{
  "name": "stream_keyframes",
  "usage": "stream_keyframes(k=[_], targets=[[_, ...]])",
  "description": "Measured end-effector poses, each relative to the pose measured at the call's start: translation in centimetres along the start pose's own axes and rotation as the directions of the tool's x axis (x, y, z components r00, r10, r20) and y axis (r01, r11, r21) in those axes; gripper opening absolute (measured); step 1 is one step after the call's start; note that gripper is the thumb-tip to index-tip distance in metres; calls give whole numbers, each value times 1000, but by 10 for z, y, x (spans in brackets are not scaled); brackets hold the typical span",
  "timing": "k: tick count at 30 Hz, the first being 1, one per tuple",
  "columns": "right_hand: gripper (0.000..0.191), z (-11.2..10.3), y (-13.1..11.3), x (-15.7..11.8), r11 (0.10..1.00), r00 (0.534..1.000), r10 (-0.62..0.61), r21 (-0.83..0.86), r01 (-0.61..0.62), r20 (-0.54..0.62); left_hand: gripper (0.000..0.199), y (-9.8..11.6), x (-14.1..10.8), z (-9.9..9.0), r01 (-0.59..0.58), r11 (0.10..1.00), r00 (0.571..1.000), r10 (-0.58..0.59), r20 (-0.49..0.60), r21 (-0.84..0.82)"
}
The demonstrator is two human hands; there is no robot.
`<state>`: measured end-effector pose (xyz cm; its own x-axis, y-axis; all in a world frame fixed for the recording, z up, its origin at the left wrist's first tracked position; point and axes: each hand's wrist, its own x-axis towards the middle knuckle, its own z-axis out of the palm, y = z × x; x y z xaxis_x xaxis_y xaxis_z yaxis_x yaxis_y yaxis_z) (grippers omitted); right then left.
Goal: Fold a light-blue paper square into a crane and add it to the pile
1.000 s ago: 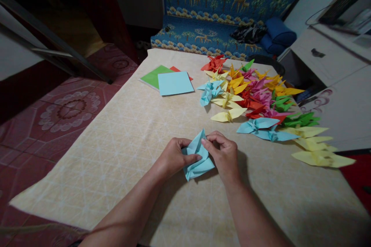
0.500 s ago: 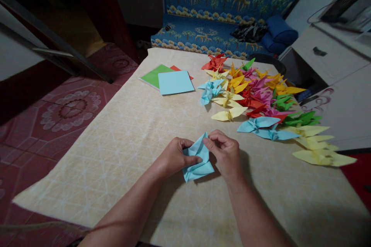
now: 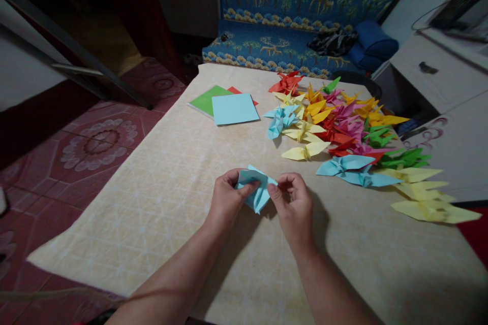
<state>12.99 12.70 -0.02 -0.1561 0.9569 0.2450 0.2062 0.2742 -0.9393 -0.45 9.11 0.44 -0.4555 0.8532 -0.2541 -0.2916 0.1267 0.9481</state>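
Note:
A partly folded light-blue sheet of origami paper (image 3: 260, 198) is held between my two hands, over the near middle of the table. My left hand (image 3: 227, 194) grips its left side, the thumb pressed on the front and the fingers behind. On the right, my right hand (image 3: 294, 200) pinches the paper's edge between thumb and fingers. Creases and a raised flap show on the paper; its back is hidden. Beyond it lies a stack of flat square sheets, with a light-blue sheet (image 3: 235, 109) on top, and a green sheet (image 3: 208, 101) and a red one beneath.
Many folded paper cranes in several colours spread over the table's right side, such as a yellow crane (image 3: 305, 151) and a blue crane (image 3: 345, 163). A patterned cloth (image 3: 152, 203) covers the table. A blue sofa (image 3: 267, 35) stands behind, a white cabinet (image 3: 446, 76) at right.
The blue paper has been turned in my hands and its flap folded over, so its outline looks smaller. The view has shifted slightly, moving the scene a little to the right.

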Motion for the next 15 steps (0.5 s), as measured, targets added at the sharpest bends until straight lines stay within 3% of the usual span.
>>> stream_keyframes(k=[3,6,9,15], targets=[[18,3,-8,-8,987,990,-123,-97,130,72,16,1,-1,2,-19,1000,997,18,-75,-12],[17,4,-11,-10,956,977,-167,-221,193,129,18,2,-1,2,-35,999,993,31,-113,-30],[14,3,-7,-8,942,981,-122,-293,162,150,17,1,0,2,-48,995,994,39,-103,-87],[24,3,0,-1,975,984,-18,-214,57,180,16,-1,2,1,-25,988,999,18,-48,-152]])
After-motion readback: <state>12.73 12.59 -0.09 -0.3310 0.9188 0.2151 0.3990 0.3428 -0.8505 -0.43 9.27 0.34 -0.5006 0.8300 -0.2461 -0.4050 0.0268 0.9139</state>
